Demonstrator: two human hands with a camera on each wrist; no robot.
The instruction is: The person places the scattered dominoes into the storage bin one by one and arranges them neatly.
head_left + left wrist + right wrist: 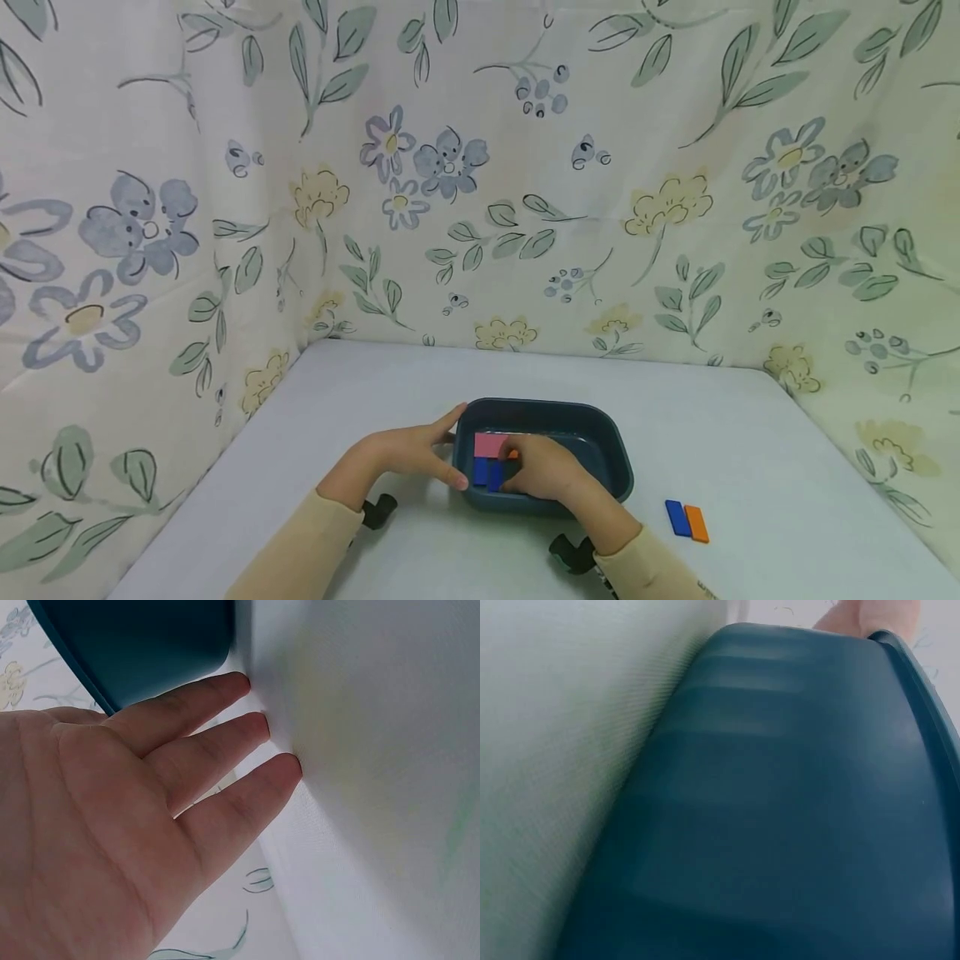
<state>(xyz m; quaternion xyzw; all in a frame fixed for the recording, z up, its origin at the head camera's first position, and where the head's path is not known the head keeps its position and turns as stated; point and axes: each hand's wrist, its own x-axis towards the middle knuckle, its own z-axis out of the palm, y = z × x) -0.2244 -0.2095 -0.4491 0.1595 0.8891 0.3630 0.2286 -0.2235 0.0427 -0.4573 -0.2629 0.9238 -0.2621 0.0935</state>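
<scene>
A dark teal bin holds a pink piece, two blue pieces and an orange piece. At its left end my left hand has its fingers spread, with forefinger and thumb at the rim. In the left wrist view the other fingers of that hand extend beside the bin's outer wall. My right hand reaches inside with bent fingers over the orange and blue pieces; whether it pinches one is hidden. The right wrist view shows mostly the bin's outside.
On the white table, right of the bin, a blue piece and an orange piece lie side by side. Floral cloth hangs behind the table and along both sides. Dark wrist-worn devices sit under the forearms.
</scene>
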